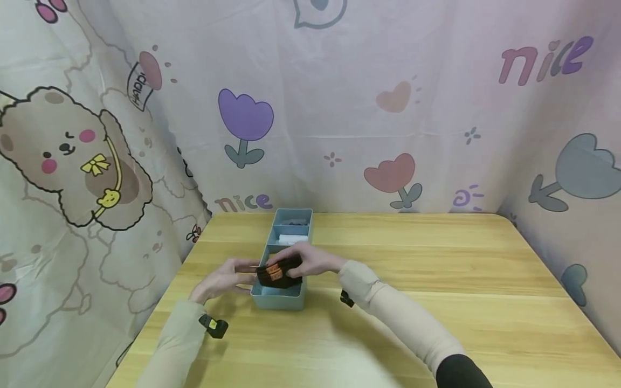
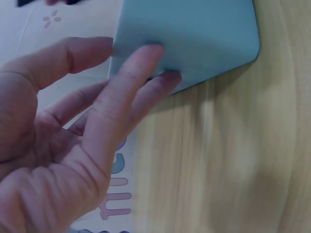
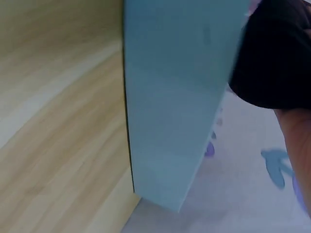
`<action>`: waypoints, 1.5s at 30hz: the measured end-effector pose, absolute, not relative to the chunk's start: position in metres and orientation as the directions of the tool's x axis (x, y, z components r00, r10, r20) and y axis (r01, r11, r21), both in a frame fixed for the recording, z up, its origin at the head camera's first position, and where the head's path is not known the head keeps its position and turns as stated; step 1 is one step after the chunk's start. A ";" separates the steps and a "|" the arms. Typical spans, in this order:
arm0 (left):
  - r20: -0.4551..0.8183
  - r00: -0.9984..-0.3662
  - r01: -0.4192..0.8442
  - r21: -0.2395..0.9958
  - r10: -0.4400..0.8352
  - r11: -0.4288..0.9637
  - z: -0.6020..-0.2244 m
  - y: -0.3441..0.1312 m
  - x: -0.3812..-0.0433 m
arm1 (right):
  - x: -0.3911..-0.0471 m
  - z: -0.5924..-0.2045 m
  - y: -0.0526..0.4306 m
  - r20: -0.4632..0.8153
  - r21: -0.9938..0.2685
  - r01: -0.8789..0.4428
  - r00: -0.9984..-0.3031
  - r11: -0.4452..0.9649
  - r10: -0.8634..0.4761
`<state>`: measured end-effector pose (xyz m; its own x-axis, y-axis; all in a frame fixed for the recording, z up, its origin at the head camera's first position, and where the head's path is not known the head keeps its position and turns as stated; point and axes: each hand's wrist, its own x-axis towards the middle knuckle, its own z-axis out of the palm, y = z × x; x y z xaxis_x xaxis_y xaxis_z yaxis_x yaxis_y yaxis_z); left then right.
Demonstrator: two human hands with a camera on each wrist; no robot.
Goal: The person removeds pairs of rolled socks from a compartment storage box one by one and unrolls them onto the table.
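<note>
A long light-blue divided box [image 1: 278, 303] stands on the table. Over its near compartment, my right hand [image 1: 317, 260] grips a dark, soft-looking bundle with orange markings [image 1: 275, 273]; its exact kind cannot be told. In the right wrist view the bundle [image 3: 272, 58] appears as a black mass above the box's side wall [image 3: 170, 107], with part of the hand [image 3: 296, 141] below it. My left hand [image 1: 225, 278] is at the box's left side. The left wrist view has its extended fingertips [image 2: 150, 53] touching the outer wall [image 2: 199, 39].
Farther compartments of the box hold a white rolled item [image 1: 293, 239] and a greyish thing [image 1: 294, 221]. The wooden table [image 1: 412, 280] extends to the right. A printed curtain [image 1: 325, 124] hangs behind the table and along both sides.
</note>
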<state>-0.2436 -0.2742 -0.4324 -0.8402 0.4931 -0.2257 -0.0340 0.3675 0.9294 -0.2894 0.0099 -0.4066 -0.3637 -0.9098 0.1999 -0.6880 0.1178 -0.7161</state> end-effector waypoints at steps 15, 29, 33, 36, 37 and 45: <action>-0.170 -0.921 0.043 0.850 0.351 0.525 -0.420 -0.256 -0.230 | -0.300 -0.439 0.108 0.256 -0.831 -0.523 -0.661 0.188 -0.706; 0.256 -0.950 0.305 0.655 0.177 0.691 -0.409 -0.100 -0.209 | -0.305 -0.482 0.173 0.127 -0.809 -0.437 -0.783 0.393 -0.609; 0.176 -0.959 0.278 0.728 0.221 0.627 -0.419 -0.077 -0.213 | -0.307 -0.485 0.180 0.075 -0.842 -0.365 -0.808 0.397 -0.584; 0.124 -0.961 0.256 0.747 0.249 0.613 -0.426 -0.064 -0.219 | -0.306 -0.485 0.183 0.023 -0.867 -0.290 -0.835 0.404 -0.550; 0.106 -0.961 0.244 0.756 0.254 0.608 -0.428 -0.060 -0.221 | -0.306 -0.485 0.183 0.010 -0.873 -0.271 -0.841 0.406 -0.542; 0.046 -0.968 0.170 0.839 0.245 0.516 -0.454 -0.028 -0.247 | -0.304 -0.486 0.186 -0.021 -0.883 -0.222 -0.862 0.414 -0.507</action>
<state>-0.2466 -0.0276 -0.4537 -0.9685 0.2449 0.0462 0.1705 0.5161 0.8394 -0.3038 0.1864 -0.4864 -0.8619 -0.5067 -0.0207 -0.2221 0.4138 -0.8828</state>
